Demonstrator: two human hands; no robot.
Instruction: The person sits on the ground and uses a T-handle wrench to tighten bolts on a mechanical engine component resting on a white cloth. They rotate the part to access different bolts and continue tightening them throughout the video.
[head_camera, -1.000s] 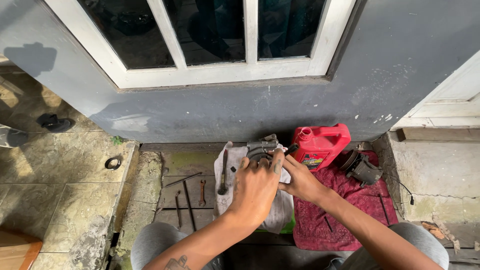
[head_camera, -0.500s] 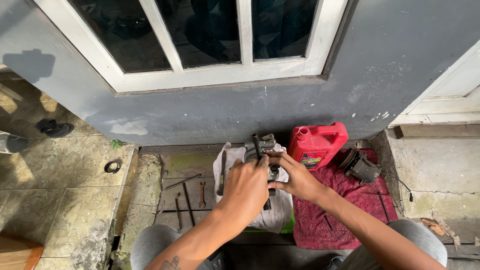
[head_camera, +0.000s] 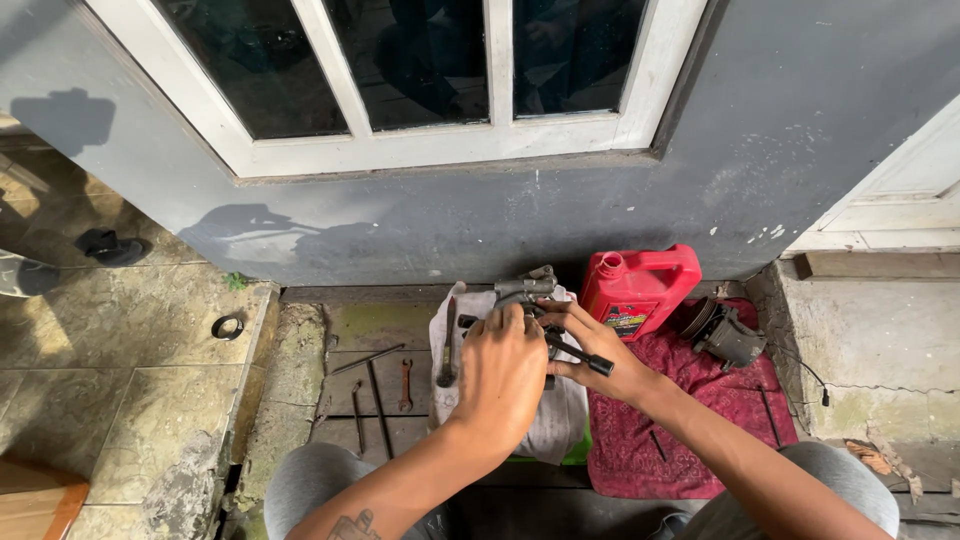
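Note:
My left hand grips a grey metal engine part from above, over a white cloth spread on the ground. My right hand holds a dark tool with a black handle against the part's right side. Most of the part is hidden under my left hand. A long grey tool lies on the cloth to the left of my hands.
A red oil jug stands against the grey wall. A dark metal part rests on a red cloth at right. A wrench and thin rods lie at left, a black ring farther left.
My hands have shifted slightly on the metal part, and the black-handled tool now shows in my right hand. The part stays over the white cloth.

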